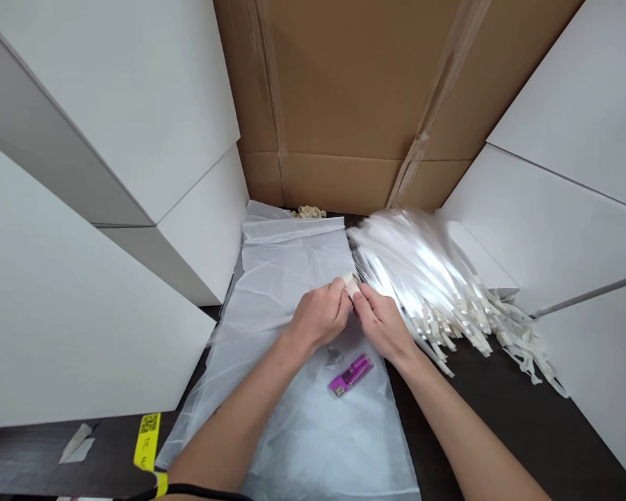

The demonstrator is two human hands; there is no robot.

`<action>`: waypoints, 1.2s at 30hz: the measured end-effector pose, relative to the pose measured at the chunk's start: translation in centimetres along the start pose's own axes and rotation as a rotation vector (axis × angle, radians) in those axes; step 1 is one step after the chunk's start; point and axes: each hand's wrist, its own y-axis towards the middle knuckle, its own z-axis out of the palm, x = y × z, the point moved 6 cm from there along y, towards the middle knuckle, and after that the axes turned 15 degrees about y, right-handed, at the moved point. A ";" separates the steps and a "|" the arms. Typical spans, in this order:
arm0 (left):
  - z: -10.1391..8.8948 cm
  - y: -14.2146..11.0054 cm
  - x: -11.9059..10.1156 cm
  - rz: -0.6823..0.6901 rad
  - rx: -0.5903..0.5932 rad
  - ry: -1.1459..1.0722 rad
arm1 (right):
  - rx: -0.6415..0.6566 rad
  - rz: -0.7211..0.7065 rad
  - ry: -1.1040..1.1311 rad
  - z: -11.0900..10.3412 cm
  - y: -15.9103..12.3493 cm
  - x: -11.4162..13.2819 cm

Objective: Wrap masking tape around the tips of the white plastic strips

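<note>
My left hand (320,312) and my right hand (384,325) meet above the translucent white plastic sheet (292,278). Both have their fingers closed in a pinch on a short cream-coloured strip (351,284), which looks like tape; the fingers cover part of it. Just below them a purple translucent lighter (351,375) lies on the sheet. To the right of my right hand is a large pile of shiny, clear strand bundles (412,257), many with cream-wrapped ends. Whether a strand runs from the strip in my fingers cannot be made out.
White panelled units (198,229) stand close on the left, and white drawer-like fronts (558,216) on the right. A taped cardboard wall (339,90) closes the back. Crumpled beige bits (309,211) lie at the sheet's far end. A yellow tag (147,442) hangs at lower left.
</note>
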 end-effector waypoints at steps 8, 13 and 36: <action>-0.2 -0.3 -0.3 0.027 0.021 0.042 | -0.027 -0.010 -0.084 0.3 0.1 0.1; -0.2 -0.4 -0.4 0.058 0.003 0.075 | -0.006 -0.003 -0.069 0.3 0.1 0.1; -0.4 -0.6 0.1 0.030 -0.118 -0.010 | -0.081 -0.267 -0.075 0.0 -0.7 2.0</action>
